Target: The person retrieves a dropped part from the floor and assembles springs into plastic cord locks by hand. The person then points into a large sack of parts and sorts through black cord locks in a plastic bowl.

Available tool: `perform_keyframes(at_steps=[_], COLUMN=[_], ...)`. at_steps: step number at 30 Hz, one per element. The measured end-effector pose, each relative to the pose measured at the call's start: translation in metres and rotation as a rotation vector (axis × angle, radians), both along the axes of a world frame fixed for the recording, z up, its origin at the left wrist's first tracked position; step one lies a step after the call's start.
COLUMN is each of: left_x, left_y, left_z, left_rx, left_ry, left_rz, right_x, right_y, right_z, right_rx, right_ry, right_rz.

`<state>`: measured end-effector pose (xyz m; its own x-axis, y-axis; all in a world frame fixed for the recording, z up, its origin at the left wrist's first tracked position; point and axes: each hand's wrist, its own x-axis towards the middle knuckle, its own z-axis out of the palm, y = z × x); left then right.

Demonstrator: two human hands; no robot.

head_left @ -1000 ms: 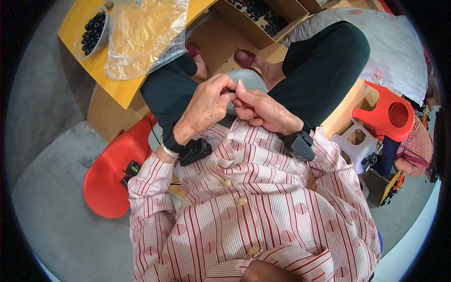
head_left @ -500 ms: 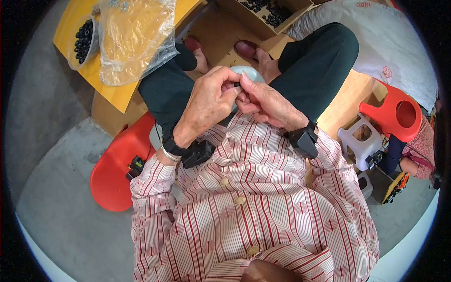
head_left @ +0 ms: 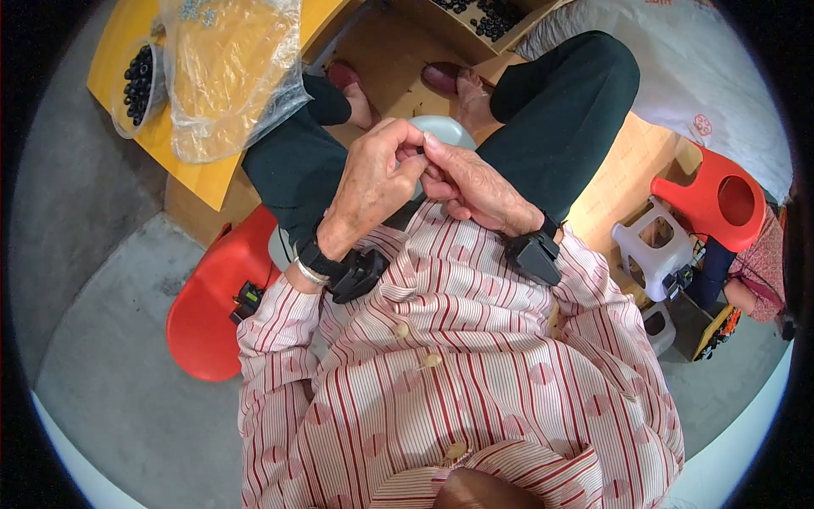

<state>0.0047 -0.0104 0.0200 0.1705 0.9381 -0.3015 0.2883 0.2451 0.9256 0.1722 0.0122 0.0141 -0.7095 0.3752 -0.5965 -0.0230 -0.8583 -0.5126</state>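
My left hand [head_left: 366, 188] and my right hand [head_left: 482, 187] meet over my lap, fingertips pinched together. Between them a small black piece [head_left: 420, 150] shows, mostly covered by the fingers, so its exact kind is hidden. Both hands are closed on it. Just beyond the fingers is a pale, rounded bowl-like thing [head_left: 448, 129], partly hidden by the hands.
At the upper left, a yellow board [head_left: 197, 180] bears a clear plastic bag [head_left: 229, 93] and a clear tub [head_left: 159, 95] of black ring-shaped parts. An open box [head_left: 511, 38] holds more black parts. Red [head_left: 708, 199] and white [head_left: 649, 254] stools stand right, near another person's arm [head_left: 742, 295].
The whole view has shifted slightly. Both hands stay together at the same place over my lap, and less of the black piece shows between the fingertips.
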Motion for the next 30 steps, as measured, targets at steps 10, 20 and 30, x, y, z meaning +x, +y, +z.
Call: perform_keyframes(at_steps=[10, 20, 30], left_x=[0.001, -0.002, -0.005], left_y=[-0.008, -0.012, -0.009], left_z=[-0.013, 0.009, 0.003], left_rx=[0.013, 0.36, 0.31], left_ry=[-0.144, 0.035, 0.009], left_rz=[0.107, 0.056, 0.044], right_x=[-0.002, -0.003, -0.003], right_y=[-0.004, -0.011, -0.012], right_z=[-0.004, -0.003, -0.007], right_rx=[0.009, 0.356, 0.29], right_ry=[0.025, -0.077, -0.066], right_rz=[0.028, 0.073, -0.007])
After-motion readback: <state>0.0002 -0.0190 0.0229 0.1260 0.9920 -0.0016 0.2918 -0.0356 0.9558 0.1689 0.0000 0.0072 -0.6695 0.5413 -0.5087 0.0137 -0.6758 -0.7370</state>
